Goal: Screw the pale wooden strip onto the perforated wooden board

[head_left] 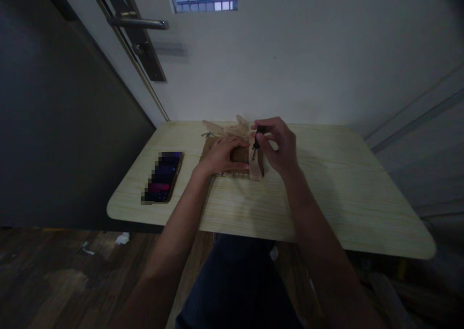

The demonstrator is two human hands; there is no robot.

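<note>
A small brown cardboard piece (239, 155) lies on the table, with a strip of tan tape (255, 169) along its right side. My left hand (225, 155) rests flat on the cardboard, fingers spread and thumb apart, its fingertips close to the strip. Pinched upright in the fingers of my right hand (281, 142) is a stubby black-handled screwdriver (258, 138). Its metal end points down at the tape strip; whether a separate screw sits beneath it I cannot tell. Several small metal screws (208, 134) lie by the far left corner, next to crumpled tan tape (228, 127).
On the left of the pale wooden table (326, 188) lies a phone (163, 176), its screen partly blurred out. A white door (290, 53) with a metal handle (139, 23) rises behind the table. Scraps of white paper (123, 238) are on the floor.
</note>
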